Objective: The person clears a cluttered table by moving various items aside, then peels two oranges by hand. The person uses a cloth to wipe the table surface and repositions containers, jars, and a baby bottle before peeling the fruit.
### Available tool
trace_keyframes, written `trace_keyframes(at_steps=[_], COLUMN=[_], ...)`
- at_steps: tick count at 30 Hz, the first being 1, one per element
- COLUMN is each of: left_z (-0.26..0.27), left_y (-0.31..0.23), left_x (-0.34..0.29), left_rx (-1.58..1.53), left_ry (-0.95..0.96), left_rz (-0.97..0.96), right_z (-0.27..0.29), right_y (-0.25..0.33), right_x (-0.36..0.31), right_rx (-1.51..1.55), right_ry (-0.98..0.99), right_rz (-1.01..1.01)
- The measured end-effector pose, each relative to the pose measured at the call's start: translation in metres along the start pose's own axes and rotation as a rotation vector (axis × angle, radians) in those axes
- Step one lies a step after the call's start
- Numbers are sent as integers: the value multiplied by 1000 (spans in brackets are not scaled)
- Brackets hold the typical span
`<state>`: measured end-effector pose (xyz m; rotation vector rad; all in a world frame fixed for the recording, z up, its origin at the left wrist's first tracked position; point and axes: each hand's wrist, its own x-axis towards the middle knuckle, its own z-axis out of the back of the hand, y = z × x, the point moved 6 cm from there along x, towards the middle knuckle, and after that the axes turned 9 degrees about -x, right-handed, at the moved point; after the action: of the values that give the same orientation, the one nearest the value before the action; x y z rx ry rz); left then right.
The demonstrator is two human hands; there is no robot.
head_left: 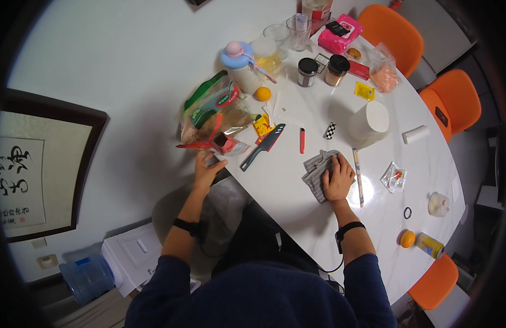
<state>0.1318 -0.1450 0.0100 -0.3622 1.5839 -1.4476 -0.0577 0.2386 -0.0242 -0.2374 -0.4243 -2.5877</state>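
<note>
My right hand (338, 180) presses on a crumpled grey striped cloth (317, 179) on the white table, its fingers curled over the cloth's right side. A patterned chopstick packet (358, 177) lies just right of that hand. My left hand (207, 169) is at the table's left edge, thumb and fingers apart, beside a pile of plastic food bags (223, 112). The bags partly hide its fingertips, and nothing held shows in it. Near it lie a dark-handled kitchen knife (262, 147) and a yellow packet (263, 126). A red utility knife (302, 141) lies farther right.
A white canister (369, 123), two black-lidded jars (322, 71), a blue-lidded bottle (241, 68) and glasses (288, 33) stand farther back. An orange (407, 239) and a yellow can (429, 245) lie at the right. Orange chairs (450, 101) line the far side; a wall borders the left.
</note>
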Motion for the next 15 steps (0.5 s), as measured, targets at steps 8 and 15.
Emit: trace_keyframes(at_steps=[8, 15], left_z=[-41, -50], left_y=[24, 37], left_x=[26, 35], left_rx=[-12, 35], left_ry=[-192, -258], left_rz=[-237, -206], right_z=[0, 1], right_y=[0, 1], right_x=[1, 1], right_rx=[-6, 2], right_ry=[6, -1], right_rz=[-9, -6])
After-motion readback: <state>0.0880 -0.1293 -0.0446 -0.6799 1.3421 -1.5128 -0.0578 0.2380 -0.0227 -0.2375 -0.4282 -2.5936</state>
